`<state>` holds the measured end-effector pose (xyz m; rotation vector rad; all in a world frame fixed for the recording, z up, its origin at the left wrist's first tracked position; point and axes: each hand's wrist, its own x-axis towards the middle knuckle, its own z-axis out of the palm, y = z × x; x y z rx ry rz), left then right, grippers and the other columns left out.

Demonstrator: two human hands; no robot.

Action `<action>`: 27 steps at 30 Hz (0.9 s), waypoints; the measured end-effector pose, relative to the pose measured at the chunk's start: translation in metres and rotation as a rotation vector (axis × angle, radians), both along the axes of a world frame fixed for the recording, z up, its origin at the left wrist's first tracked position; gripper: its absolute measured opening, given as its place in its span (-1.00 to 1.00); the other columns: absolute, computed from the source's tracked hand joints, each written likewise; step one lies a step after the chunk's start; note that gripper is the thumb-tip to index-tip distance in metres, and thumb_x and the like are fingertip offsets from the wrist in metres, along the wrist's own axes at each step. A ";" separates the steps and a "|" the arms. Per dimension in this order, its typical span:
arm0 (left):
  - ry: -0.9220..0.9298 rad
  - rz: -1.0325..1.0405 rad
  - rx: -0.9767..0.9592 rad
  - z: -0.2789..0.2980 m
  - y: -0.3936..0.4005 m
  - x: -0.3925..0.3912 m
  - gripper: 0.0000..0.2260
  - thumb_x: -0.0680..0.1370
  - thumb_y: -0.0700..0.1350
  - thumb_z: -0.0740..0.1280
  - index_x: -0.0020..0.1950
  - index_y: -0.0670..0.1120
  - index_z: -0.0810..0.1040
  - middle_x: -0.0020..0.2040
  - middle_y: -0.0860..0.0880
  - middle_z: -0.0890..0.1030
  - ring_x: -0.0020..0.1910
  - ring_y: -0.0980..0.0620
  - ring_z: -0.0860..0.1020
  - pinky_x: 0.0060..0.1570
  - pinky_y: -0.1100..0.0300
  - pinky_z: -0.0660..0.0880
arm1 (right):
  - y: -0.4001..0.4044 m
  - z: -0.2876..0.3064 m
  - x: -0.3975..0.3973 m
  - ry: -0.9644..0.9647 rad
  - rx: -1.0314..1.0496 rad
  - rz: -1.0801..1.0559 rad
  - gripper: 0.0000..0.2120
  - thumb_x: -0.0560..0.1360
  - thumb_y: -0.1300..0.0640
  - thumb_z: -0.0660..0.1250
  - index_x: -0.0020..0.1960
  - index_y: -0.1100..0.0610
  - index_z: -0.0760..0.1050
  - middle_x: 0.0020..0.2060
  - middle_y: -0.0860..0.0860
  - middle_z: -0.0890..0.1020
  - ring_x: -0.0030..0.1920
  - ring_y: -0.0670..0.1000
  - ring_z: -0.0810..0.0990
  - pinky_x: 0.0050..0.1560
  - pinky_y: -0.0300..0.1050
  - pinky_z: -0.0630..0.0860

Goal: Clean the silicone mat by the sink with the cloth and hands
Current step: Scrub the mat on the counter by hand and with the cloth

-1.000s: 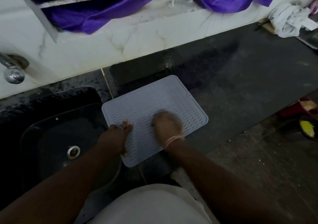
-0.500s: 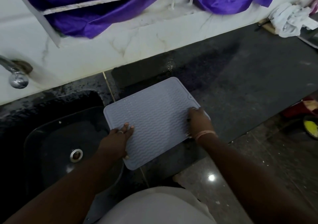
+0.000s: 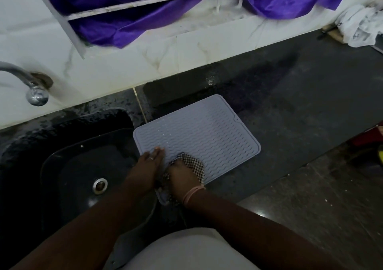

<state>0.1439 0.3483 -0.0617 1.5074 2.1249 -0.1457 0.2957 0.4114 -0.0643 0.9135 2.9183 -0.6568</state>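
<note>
Right hand [image 3: 182, 179] now off the mat's [image 3: 207, 133] right edge, gripping checked cloth [image 3: 194, 164]; left hand [image 3: 148, 166] flat.

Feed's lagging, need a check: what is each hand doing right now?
Left hand: open, straight fingers pressing on the silicone mat near its sink-side edge.
Right hand: fingers curled on the checked cloth, on the mat.

The pale grey silicone mat [image 3: 199, 137] looks matt, its face ribbed with wavy ridges. The black-and-white checked cloth [image 3: 193, 163] is a soft woven fabric. The dark stone counter [image 3: 300, 103] is speckled, dull in most parts, with wet sheen near the glossy black sink basin [image 3: 68, 166]. The chrome metal tap [image 3: 31, 87] shines. The purple satin fabric [image 3: 145, 18] is glossy; the white marble-look wall tile [image 3: 124, 66] is smooth.
</note>
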 end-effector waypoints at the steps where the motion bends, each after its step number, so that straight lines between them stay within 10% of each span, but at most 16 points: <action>1: -0.009 0.008 0.014 -0.002 -0.001 -0.003 0.13 0.38 0.08 0.57 0.64 0.00 -0.22 0.65 -0.02 -0.14 0.60 -0.20 -0.01 0.53 -0.08 0.15 | 0.001 -0.003 0.005 0.047 0.014 0.036 -0.76 0.54 0.11 0.30 0.08 0.24 0.61 -0.01 0.26 0.61 -0.05 0.23 0.60 0.05 -0.02 0.55; 3: -0.014 0.010 0.019 -0.004 -0.002 -0.006 0.15 0.34 0.11 0.58 0.64 0.01 -0.19 0.64 0.02 -0.14 0.60 -0.17 -0.01 0.53 -0.06 0.17 | 0.008 -0.014 0.018 0.062 -0.018 0.027 -0.72 0.54 0.02 0.26 0.11 0.14 0.61 0.01 0.21 0.59 -0.13 0.18 0.62 -0.15 -0.08 0.59; 8: -0.076 0.040 0.000 -0.002 -0.003 -0.006 0.16 0.31 0.07 0.62 0.64 0.05 -0.14 0.64 0.07 -0.17 0.61 -0.09 -0.11 0.55 -0.05 0.11 | 0.068 -0.012 0.045 0.076 0.025 -0.134 -0.66 0.65 0.03 0.11 0.36 0.14 0.37 0.21 0.11 0.53 0.19 0.14 0.55 0.20 0.02 0.48; 16: -0.144 0.078 -0.017 -0.002 -0.005 -0.005 0.15 0.32 0.05 0.62 0.65 0.04 -0.12 0.63 0.07 -0.16 0.61 -0.09 -0.14 0.55 0.03 0.01 | 0.170 0.027 0.049 -0.205 0.120 -0.504 -0.75 0.62 0.21 0.12 0.19 0.26 0.50 0.29 0.27 0.40 0.05 0.24 0.59 0.03 0.02 0.51; 21: -0.052 0.131 0.104 0.008 0.006 -0.013 -0.16 0.49 -0.01 0.48 0.63 0.01 0.06 0.63 -0.03 0.09 0.57 -0.10 0.13 0.52 0.05 0.17 | 0.105 0.017 -0.002 -0.088 0.102 -0.297 -0.81 0.56 0.21 0.24 0.07 0.23 0.58 0.06 0.18 0.59 0.05 0.16 0.58 0.13 -0.06 0.49; 27: 0.105 0.210 0.054 0.008 -0.001 -0.021 -0.26 0.56 0.09 0.31 0.63 0.11 -0.04 0.65 0.00 -0.01 0.57 -0.21 0.08 0.44 -0.25 0.23 | -0.004 -0.020 -0.060 -0.097 0.086 0.162 -0.66 0.58 0.13 0.20 0.30 0.21 0.50 0.26 0.20 0.49 0.01 0.15 0.60 0.06 0.08 0.59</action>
